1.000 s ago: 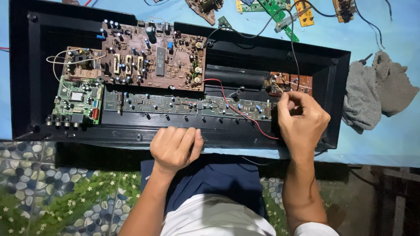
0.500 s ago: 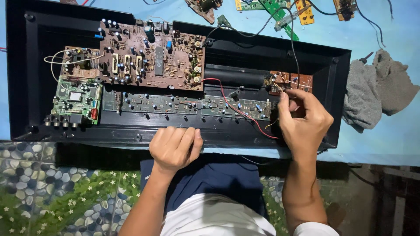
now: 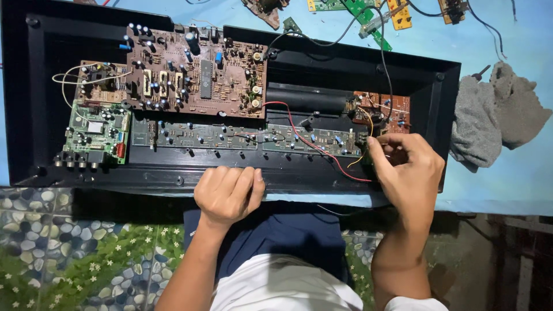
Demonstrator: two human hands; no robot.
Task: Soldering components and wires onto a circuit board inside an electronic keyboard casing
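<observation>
At the right end of the open black case, near the table's front edge, the right hand curls its fingers inward over the end of the long narrow circuit strip. They look pinched together on something small there, perhaps a wire or a part, but the hand hides what it is, so I cannot tell what they grip. The strip's long axis runs left to right along the case, parallel to the table's front edge, and its right end lies just beside the fingertips, toward the left of them. A red wire and a yellow wire curve in to the same spot. Just beyond the knuckles, toward the table's back edge, sits a small brown board.

The left hand rests as a loose fist on the case's front rim, holding nothing, well apart from the right hand; the right hand is clearly the nearer one to the strip's end. Farther left lie a large brown board and a green board. A grey rag lies on the blue table off the case's right end.
</observation>
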